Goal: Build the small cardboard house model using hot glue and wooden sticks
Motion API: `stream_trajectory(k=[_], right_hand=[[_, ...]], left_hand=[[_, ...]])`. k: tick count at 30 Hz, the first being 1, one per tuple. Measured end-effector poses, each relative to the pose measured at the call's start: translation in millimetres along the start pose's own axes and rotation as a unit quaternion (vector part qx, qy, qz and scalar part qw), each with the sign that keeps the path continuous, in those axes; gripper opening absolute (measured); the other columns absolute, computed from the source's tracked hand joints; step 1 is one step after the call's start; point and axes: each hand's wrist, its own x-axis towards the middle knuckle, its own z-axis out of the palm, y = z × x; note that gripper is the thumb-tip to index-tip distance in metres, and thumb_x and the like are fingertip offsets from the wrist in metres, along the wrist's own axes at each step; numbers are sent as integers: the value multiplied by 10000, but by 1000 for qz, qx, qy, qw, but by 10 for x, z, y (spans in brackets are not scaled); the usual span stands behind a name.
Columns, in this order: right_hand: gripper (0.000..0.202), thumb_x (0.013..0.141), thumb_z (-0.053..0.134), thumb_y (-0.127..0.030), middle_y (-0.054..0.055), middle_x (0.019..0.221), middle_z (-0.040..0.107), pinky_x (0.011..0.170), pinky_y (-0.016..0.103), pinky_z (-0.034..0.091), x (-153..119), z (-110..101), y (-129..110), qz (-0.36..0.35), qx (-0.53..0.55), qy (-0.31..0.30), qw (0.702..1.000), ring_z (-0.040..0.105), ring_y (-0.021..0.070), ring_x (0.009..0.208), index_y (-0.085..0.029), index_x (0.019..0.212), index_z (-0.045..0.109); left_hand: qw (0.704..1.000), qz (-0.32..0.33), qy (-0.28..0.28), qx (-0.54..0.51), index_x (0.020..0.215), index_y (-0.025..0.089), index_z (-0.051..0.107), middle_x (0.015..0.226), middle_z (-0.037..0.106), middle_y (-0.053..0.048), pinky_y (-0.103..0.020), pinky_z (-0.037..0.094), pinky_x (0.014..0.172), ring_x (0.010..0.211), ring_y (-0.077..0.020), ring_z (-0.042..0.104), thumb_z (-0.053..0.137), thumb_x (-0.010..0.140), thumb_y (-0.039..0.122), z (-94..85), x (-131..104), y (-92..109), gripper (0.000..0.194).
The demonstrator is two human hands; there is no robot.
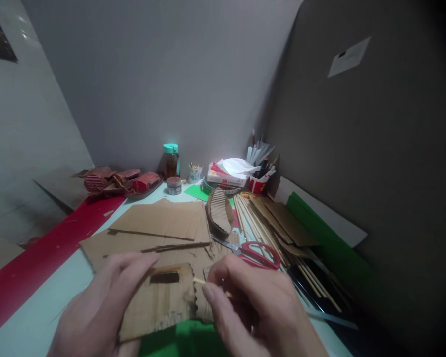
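Note:
My left hand (104, 302) grips the left side of a cardboard piece (159, 300), thumb on top and fingers partly hidden beneath. The piece has a rectangular slot near its far edge and a ragged right edge. In my right hand (252, 302) a thin wooden stick (198, 281) is pinched between thumb and forefinger. Its pale tip meets or nearly meets the ragged edge; I cannot tell whether it touches. Below the cardboard shows something green (186, 339). Just beyond my right hand lie red-handled scissors (258, 254), blades pointing left.
Cardboard sheets (159, 220) lie ahead, beside a boat-shaped cardboard piece (220, 210). Wooden sticks (252, 223) and green sheets (319, 238) are at right. Behind stand a lidded jar (171, 163), a small tub (174, 186), a cup of sticks (195, 173) and a red cup (258, 185). Reddish cardboard pieces (122, 181) sit far left.

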Motion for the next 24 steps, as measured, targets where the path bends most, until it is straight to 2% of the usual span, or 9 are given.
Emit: stream_trajectory(k=[3, 6, 9, 12, 14, 16, 20, 21, 24], right_hand=[[221, 986, 561, -233, -101, 584, 428, 477, 199, 311, 48, -82, -16, 16, 0, -10, 1000, 429, 71, 503, -246, 767, 547], [254, 1019, 553, -248, -96, 585, 458, 472, 182, 341, 60, -126, -12, 18, -1, -46, 999, 460, 69, 493, -242, 766, 550], [255, 1021, 544, -248, -96, 585, 431, 448, 203, 308, 61, -133, -9, 15, -18, -38, 999, 423, 75, 483, -239, 767, 565], [243, 1019, 548, -253, -95, 589, 447, 458, 212, 309, 74, -133, -4, 20, -40, -32, 998, 429, 79, 496, -241, 778, 580], [250, 1023, 553, -262, -93, 586, 458, 470, 210, 324, 86, -142, 9, 24, -52, -40, 998, 446, 82, 505, -242, 775, 578], [261, 1028, 553, -265, -91, 582, 455, 467, 210, 327, 97, -158, 29, 24, -60, -51, 997, 446, 82, 502, -240, 769, 571], [258, 1037, 551, -248, -89, 584, 460, 459, 206, 336, 115, -179, 62, 0, -57, -64, 996, 452, 76, 489, -238, 780, 564], [258, 1039, 549, -243, -87, 589, 469, 458, 206, 337, 117, -178, 65, -3, -55, -60, 997, 456, 75, 490, -238, 782, 562], [264, 1040, 552, -231, -82, 597, 492, 455, 212, 336, 110, -163, 66, 0, -52, -54, 997, 466, 77, 492, -238, 776, 557]], left_hand=[[975, -192, -39, -110, 1293, 383, 501, 1206, 612, 38, -294, 390, 993, 1156, -211, 578, 366, 979, 251, -46, 114, 48, 366], [885, -380, -119, -240, 1158, 404, 575, 1175, 684, 80, -296, 437, 980, 1241, -241, 577, 442, 948, 425, -128, 233, 52, 250], [790, -467, -184, -352, 1078, 362, 633, 1113, 705, 42, -354, 476, 944, 1191, -288, 613, 522, 886, 508, -202, 357, 85, 265], [734, -519, -203, -387, 1052, 328, 645, 1111, 717, 10, -419, 494, 955, 1243, -353, 616, 625, 779, 535, -258, 473, 146, 343], [724, -536, -204, -384, 1037, 308, 649, 1091, 746, -1, -432, 524, 941, 1209, -372, 658, 661, 723, 524, -280, 510, 150, 382], [731, -532, -201, -377, 1037, 302, 669, 1084, 779, -7, -410, 556, 894, 1135, -359, 710, 663, 735, 524, -274, 485, 103, 375], [784, -426, -195, -407, 1103, 316, 721, 1167, 805, -47, -383, 649, 684, 968, -350, 787, 735, 800, 512, -173, 277, -41, 361], [799, -416, -170, -399, 1132, 330, 716, 1193, 804, -46, -370, 655, 649, 935, -335, 796, 710, 844, 511, -138, 218, -66, 341], [823, -404, -131, -377, 1176, 361, 698, 1282, 791, -31, -351, 684, 671, 1010, -326, 809, 616, 937, 521, -61, 103, -123, 299]])
